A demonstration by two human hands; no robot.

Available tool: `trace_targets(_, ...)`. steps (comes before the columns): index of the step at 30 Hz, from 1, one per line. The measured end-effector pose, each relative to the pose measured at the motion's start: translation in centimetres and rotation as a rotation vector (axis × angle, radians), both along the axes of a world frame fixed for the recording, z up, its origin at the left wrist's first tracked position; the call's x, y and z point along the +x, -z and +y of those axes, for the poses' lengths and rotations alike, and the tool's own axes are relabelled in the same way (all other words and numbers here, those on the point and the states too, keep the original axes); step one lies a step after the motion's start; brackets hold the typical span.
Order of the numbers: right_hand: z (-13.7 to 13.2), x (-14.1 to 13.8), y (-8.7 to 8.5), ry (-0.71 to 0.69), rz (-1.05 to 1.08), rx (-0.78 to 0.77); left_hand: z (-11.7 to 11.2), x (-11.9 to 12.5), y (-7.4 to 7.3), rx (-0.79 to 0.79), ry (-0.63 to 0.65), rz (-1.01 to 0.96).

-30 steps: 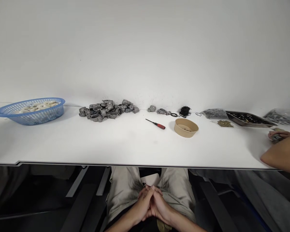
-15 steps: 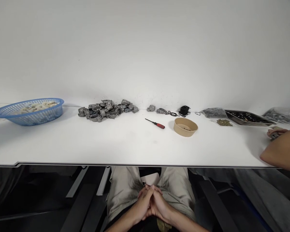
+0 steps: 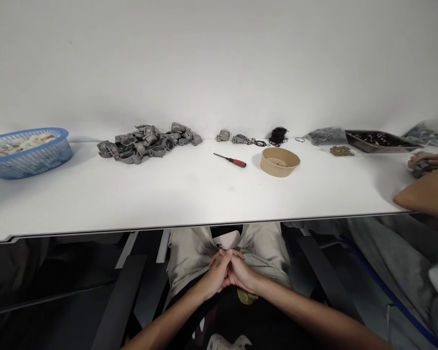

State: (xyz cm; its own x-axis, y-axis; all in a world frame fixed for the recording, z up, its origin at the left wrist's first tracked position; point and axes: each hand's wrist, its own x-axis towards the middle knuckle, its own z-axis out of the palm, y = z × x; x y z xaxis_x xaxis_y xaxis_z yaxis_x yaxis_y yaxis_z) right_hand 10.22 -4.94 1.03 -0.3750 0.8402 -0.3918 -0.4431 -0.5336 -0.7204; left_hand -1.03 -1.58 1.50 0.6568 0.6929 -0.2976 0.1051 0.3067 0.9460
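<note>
Both hands clasped together in the lap, below the table edge.

Left hand [image 3: 216, 273] and right hand [image 3: 241, 273] interlocked, holding nothing, resting on the thighs well apart from the table [image 3: 190, 194]. Nearest on the top: screwdriver [image 3: 230, 160] beside bowl [image 3: 279, 161], metal parts [image 3: 146, 141] further left. Compared with a second ago: same clasp, only the view tipped downward, forearms more visible. Co-worker's hand [image 3: 425, 163] busy at far right.

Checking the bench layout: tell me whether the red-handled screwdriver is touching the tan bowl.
Apart. The head view shows the red-handled screwdriver lying left of the tan bowl, with a strip of bare white table between the handle tip and the bowl's rim.
</note>
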Motion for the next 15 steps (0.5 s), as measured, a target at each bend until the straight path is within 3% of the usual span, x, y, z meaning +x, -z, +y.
trace_targets(15,-0.1,-0.2,-0.6,0.026,0.004,-0.015,0.2,-0.1,1.0,0.018,-0.009,0.018)
